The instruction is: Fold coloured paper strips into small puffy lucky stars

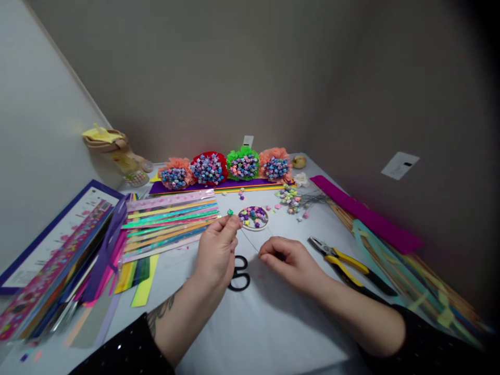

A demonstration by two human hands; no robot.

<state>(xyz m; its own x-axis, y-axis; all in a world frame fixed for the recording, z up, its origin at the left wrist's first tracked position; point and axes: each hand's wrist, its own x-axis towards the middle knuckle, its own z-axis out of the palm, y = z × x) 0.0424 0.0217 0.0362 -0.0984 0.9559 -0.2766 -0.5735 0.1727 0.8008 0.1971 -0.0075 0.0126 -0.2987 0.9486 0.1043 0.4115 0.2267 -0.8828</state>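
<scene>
A thin wire [250, 241] runs between my two hands above the table. My left hand [217, 247] is closed, thumb and forefinger pinching the wire just beneath a small green paper star [230, 212]. The fingers of my right hand [292, 261] pinch the wire's lower end. Just behind the fingertips sits a small round dish [257, 229] of purple, pink and yellow paper stars. Black-handled scissors [246, 282] lie on the table between my forearms, their blades hidden by my left hand.
Pliers [344, 260] with yellow and black handles lie right of my right hand. Packs of paper strips [167, 221] cover the left side. Several star bouquets [209, 169] stand along the back. Star-tipped wires [312, 198] lie behind the pliers, near a magenta sheet [363, 213].
</scene>
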